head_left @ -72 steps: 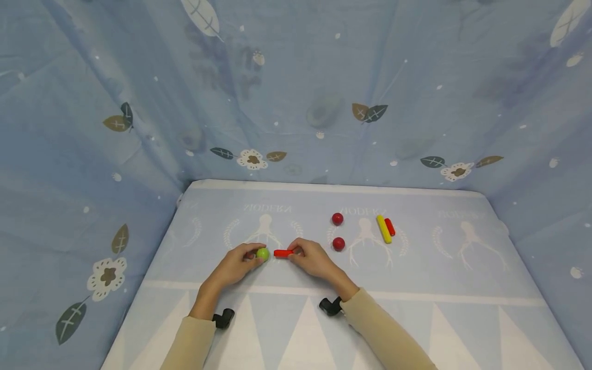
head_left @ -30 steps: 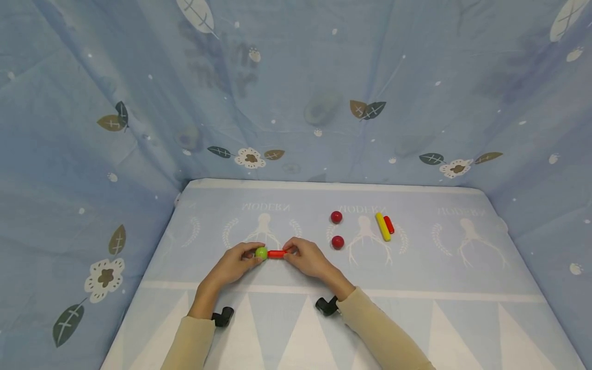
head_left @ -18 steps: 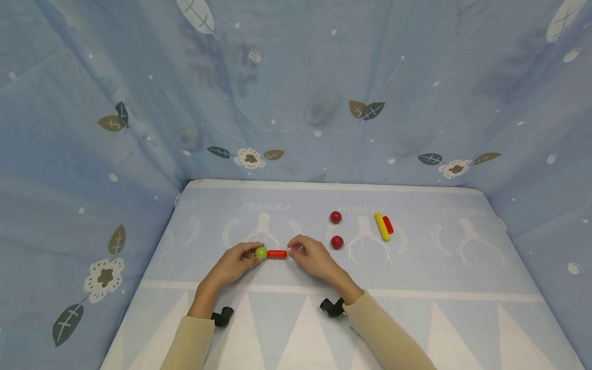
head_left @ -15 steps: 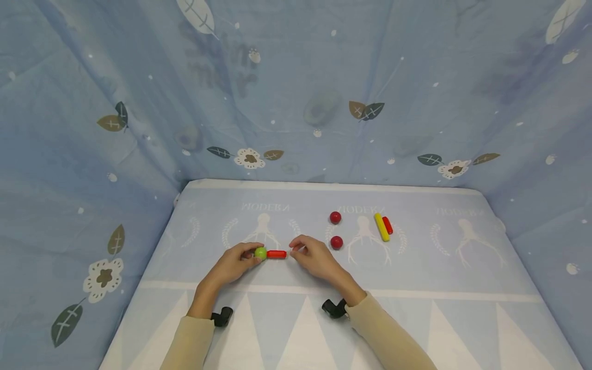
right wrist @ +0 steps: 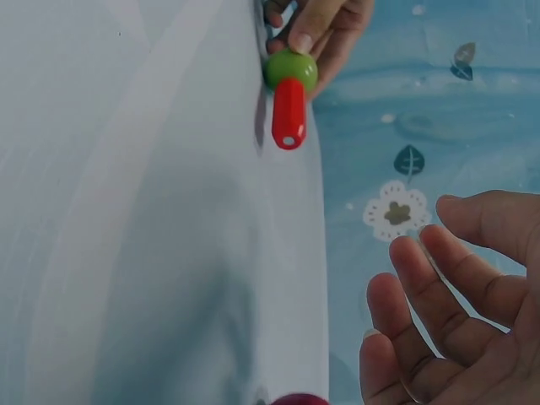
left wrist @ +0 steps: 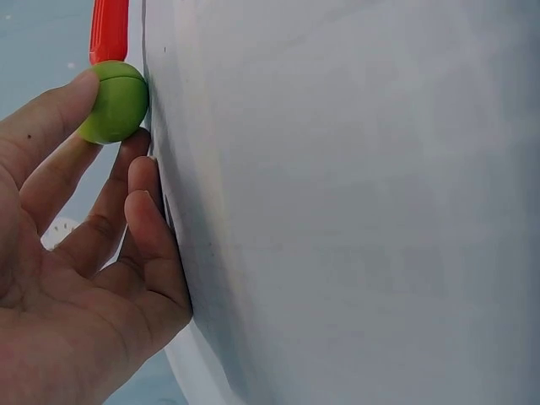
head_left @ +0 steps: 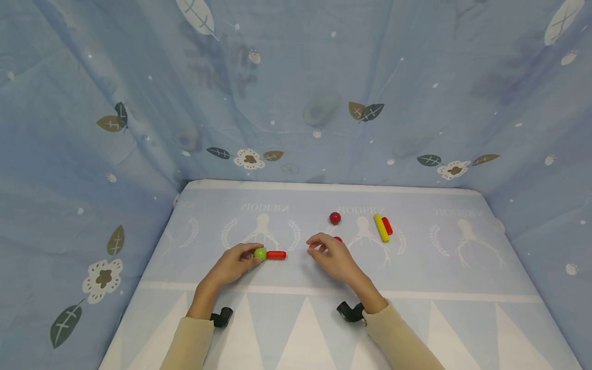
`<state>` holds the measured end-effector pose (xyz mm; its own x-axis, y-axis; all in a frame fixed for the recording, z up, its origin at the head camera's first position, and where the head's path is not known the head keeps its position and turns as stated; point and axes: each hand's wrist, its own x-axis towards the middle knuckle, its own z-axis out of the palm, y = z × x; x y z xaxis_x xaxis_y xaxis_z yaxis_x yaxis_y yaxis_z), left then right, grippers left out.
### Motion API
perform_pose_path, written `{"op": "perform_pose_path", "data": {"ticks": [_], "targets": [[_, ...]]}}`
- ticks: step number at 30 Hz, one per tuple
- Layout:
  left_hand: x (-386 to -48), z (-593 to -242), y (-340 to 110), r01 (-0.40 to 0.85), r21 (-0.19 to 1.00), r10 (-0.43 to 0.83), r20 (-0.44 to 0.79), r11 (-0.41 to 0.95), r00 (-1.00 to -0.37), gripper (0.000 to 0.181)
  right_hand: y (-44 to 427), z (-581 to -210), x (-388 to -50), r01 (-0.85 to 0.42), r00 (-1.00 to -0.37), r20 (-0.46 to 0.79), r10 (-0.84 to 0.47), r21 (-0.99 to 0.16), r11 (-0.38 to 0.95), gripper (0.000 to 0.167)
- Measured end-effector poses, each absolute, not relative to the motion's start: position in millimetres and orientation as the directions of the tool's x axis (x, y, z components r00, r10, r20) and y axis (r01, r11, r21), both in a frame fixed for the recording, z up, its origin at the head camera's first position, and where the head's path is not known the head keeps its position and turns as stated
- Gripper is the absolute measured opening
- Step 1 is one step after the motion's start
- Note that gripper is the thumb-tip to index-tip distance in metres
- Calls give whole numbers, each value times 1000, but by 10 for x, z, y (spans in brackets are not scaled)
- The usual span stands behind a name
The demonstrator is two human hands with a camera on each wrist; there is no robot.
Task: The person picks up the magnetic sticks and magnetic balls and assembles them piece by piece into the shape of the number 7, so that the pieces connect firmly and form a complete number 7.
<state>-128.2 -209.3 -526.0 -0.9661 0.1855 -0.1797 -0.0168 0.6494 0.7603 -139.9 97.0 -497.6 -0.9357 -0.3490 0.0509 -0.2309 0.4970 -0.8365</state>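
Observation:
My left hand (head_left: 233, 266) pinches a green ball (head_left: 260, 253) between thumb and fingers, low over the table. From the ball's right side a short red stick (head_left: 276, 255) sticks out level; the right wrist view shows a small pale spot on its free end. In the left wrist view the thumb presses the near side of the green ball (left wrist: 118, 103), with the red stick (left wrist: 109, 29) beyond it. My right hand (head_left: 336, 260) holds nothing and hovers right of the stick, fingers loosely bent. It partly hides one dark red ball (head_left: 339, 239).
Farther back lies another dark red ball (head_left: 335, 218). A yellow stick (head_left: 381, 228) and a second red stick (head_left: 387, 226) lie side by side to the right. Patterned cloth (head_left: 296, 103) hangs behind the table and on both sides.
My right hand brought the red stick left against the green ball, released it and drew away to the right. The left hand has kept its hold on the ball.

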Motion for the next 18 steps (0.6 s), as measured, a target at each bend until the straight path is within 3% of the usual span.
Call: {"op": "perform_pose_path", "data": {"ticks": [8,18], "targets": [[-1283,-5248,-2089,-20,757,181,-182,653,-967,38,1232,-4956,-1354,-232,-949,89,-303,-847,478,20],[-1286,-5259,-2091,-20,762,184,-181,647,-966,38,1590,-5044,-1449,-99,-985,20,-174,-882,460,25]]}}
